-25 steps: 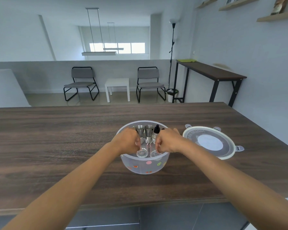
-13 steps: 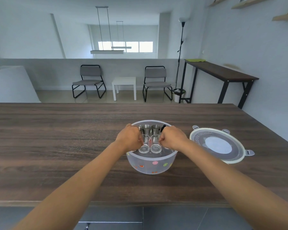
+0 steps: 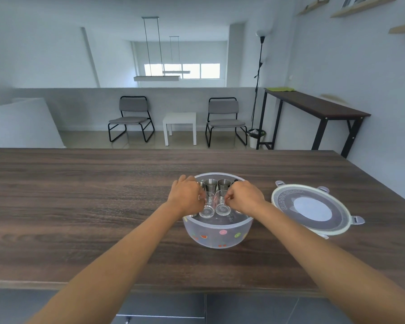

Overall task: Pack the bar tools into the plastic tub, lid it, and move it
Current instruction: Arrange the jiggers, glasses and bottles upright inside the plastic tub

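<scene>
A round translucent plastic tub [image 3: 218, 237] with small fruit prints stands on the dark wooden table [image 3: 80, 206]. Inside it stand two steel jiggers [image 3: 216, 184] at the back and two clear shot glasses at the front. My left hand [image 3: 187, 197] pinches the rim of the left shot glass [image 3: 208, 208]. My right hand [image 3: 244, 198] pinches the rim of the right shot glass [image 3: 222, 206]. Both glasses rest low inside the tub. A dark-capped item [image 3: 235, 181] peeks out behind my right hand. The round lid [image 3: 311, 209] lies flat on the table to the tub's right.
The table's near edge runs just below my forearms. Beyond the far edge are two grey chairs [image 3: 131, 118], a small white side table [image 3: 180, 127], a floor lamp and a tall dark console table [image 3: 313, 111] by the right wall.
The camera has shifted, so the tub sits further right in view. Both hands stay over the tub on the two shot glasses, which sit a little lower inside it.
</scene>
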Demonstrator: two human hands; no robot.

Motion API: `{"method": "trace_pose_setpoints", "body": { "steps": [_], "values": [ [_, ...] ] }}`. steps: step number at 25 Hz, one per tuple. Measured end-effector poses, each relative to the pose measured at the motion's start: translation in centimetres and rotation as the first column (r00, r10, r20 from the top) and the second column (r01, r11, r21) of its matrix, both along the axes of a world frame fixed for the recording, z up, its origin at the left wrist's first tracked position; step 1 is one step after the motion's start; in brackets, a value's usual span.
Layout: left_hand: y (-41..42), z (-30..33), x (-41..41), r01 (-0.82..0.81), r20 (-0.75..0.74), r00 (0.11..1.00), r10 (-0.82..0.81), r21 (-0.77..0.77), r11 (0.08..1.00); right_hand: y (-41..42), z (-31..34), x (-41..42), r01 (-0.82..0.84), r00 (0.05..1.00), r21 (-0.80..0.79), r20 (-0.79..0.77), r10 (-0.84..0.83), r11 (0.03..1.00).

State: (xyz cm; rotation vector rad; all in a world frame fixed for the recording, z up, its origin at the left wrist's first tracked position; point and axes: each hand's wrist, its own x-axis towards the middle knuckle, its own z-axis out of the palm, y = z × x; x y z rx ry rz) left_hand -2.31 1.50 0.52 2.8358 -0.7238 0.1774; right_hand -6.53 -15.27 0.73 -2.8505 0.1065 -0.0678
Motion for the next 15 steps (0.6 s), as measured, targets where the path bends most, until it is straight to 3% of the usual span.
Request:
{"method": "trace_pose_setpoints", "body": {
  "steps": [3,5,7,9,15],
  "values": [
    [0.9,0.4,-0.1,-0.142,-0.108,0.988,0.112,-0.324,0.935,-0.9,-0.3,-0.4,0.052,0.98,0.108,0.185,-0.071,0.993],
    [1.5,1.0,0.3,-0.331,-0.367,0.919,0.145,-0.516,0.79,-1.6,-0.5,-0.6,0.144,0.942,0.28,0.256,-0.218,0.949],
    [1.9,1.4,0.5,-0.502,-0.587,0.804,0.095,-0.585,0.637,-1.8,-0.5,-0.5,0.239,0.917,0.451,0.186,-0.353,0.86],
    [2.0,1.4,0.5,-0.552,-0.643,0.765,0.043,-0.619,0.558,-1.6,0.1,-0.2,0.288,0.906,0.541,0.113,-0.407,0.791],
    [1.6,0.8,0.8,-0.557,-0.646,0.763,0.01,-0.65,0.517,-1.2,0.6,-0.1,0.401,0.887,0.488,0.003,-0.461,0.775]
  ]
}}
